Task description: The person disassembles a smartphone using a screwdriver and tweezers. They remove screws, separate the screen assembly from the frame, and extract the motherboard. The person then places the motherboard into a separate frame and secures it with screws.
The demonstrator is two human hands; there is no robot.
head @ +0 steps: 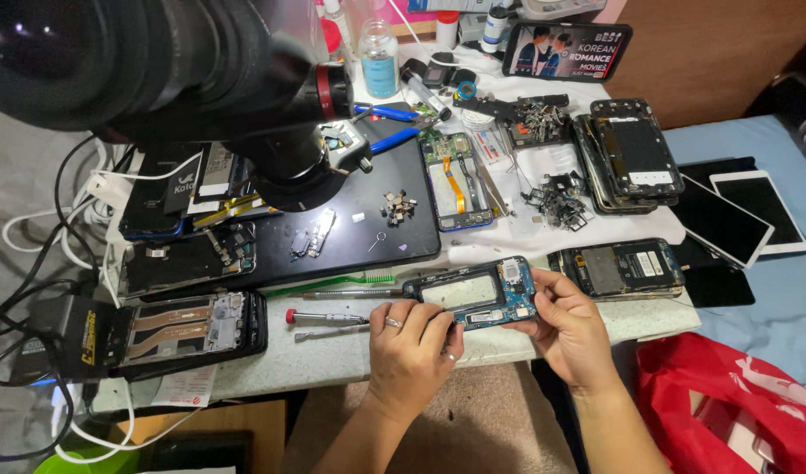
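- The left hand (410, 344), a ring on one finger, rested at the near edge of the white worktable (333, 355); its fingers were curled closed around the near-left end of an opened phone frame (473, 295).
- The right hand (568, 326) gripped the frame's right end, thumb on top and fingers wrapped beneath.
- The phone frame, with a blue circuit board exposed at its right end, was held just above the table's front edge, between both hands.
- A red-capped screwdriver (326, 317) and a metal tool (333, 333) lay just left of the left hand; whether the hand touched them could not be told.
- A green toothbrush (333, 283) lay behind them, along the edge of a black mat (394, 233).
- A microscope head (271, 132) overhung the mat at upper left.
- Another opened phone (618, 268) lay just beyond the right hand; a stack of phone frames (631, 154) sat farther back.
- A red bag (737, 399) lay below the table at right.
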